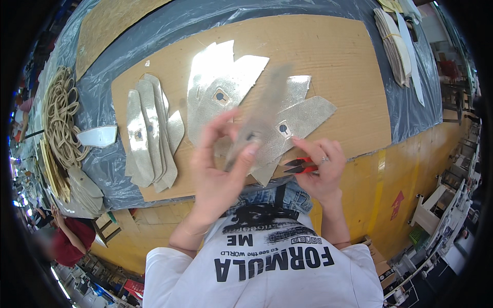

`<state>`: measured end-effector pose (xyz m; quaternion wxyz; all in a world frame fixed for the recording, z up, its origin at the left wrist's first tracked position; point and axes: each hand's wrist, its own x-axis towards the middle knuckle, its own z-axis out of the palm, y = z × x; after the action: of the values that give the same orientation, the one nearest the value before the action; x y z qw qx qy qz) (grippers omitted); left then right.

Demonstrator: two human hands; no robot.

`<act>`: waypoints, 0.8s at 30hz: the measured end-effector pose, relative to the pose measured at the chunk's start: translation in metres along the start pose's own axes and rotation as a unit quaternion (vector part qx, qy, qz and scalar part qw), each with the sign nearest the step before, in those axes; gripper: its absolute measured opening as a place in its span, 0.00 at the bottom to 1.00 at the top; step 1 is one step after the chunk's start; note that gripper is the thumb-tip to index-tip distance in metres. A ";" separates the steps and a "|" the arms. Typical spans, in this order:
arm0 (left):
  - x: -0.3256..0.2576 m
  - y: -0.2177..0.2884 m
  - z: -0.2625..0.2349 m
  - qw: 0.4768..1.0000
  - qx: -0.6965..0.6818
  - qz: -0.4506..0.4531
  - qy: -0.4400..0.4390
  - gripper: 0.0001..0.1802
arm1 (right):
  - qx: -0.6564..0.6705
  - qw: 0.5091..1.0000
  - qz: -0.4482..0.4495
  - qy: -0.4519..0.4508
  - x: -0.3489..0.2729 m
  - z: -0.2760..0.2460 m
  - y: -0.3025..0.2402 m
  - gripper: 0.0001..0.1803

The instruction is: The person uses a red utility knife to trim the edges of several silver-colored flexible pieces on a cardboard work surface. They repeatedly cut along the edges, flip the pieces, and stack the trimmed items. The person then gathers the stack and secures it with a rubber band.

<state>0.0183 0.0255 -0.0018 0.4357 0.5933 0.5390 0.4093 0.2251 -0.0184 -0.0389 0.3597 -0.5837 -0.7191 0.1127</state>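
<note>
My left hand (218, 172) holds a long silvery cut piece (266, 100) raised over the cardboard, pinched near its lower end and smeared by motion. My right hand (326, 169) is closed round small red-handled thread snips (304, 165), dark blades toward the left. Its index finger reaches to a metallic piece (308, 115) with a keyhole-shaped dark mark, fanned over others beneath it. Left of these lies another fanned group of shiny pieces (215, 110), one with a similar mark. A neat overlapping stack of narrower pieces (149, 131) rests farther left.
The cardboard sheet (339, 61) lies on a table under grey plastic film (105, 174). Coiled beige cords (64, 108) and a pale curved piece (97, 136) are at the left. A tied bundle (393, 49) sits at the far right. Another person (74, 236) is at lower left.
</note>
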 end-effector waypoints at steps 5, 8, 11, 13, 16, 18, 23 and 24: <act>0.015 0.004 -0.017 0.985 0.009 0.001 0.174 0.32 | 0.027 0.998 0.052 0.037 -0.003 -0.008 0.003 0.25; 0.027 -0.002 -0.020 0.935 0.264 0.144 0.188 0.27 | 0.046 0.991 0.115 0.056 -0.001 -0.010 0.001 0.25; 0.018 -0.005 -0.013 0.948 0.267 0.173 0.006 0.25 | 0.071 0.983 0.159 0.051 0.000 -0.011 -0.001 0.27; 0.007 -0.007 0.000 0.965 0.207 0.132 -0.095 0.24 | 0.059 0.989 0.131 0.025 0.000 -0.010 -0.002 0.25; -0.005 -0.011 0.014 0.961 0.215 0.127 -0.120 0.22 | 0.004 0.996 0.087 -0.018 -0.006 -0.009 -0.002 0.23; -0.009 -0.013 0.019 0.966 0.210 0.121 -0.096 0.17 | -0.002 0.996 0.087 -0.029 -0.010 -0.009 -0.002 0.23; -0.013 -0.016 0.025 0.962 0.210 0.159 -0.072 0.10 | -0.008 0.996 0.083 -0.029 -0.016 -0.009 -0.004 0.24; -0.014 -0.016 0.025 0.963 0.208 0.159 -0.070 0.09 | -0.013 0.996 0.082 -0.030 -0.016 -0.008 -0.005 0.24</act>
<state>0.0367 0.0102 -0.0250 0.2690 0.7760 0.4790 0.3098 0.2279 -0.0364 -0.0363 0.3198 -0.6417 -0.6809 0.1496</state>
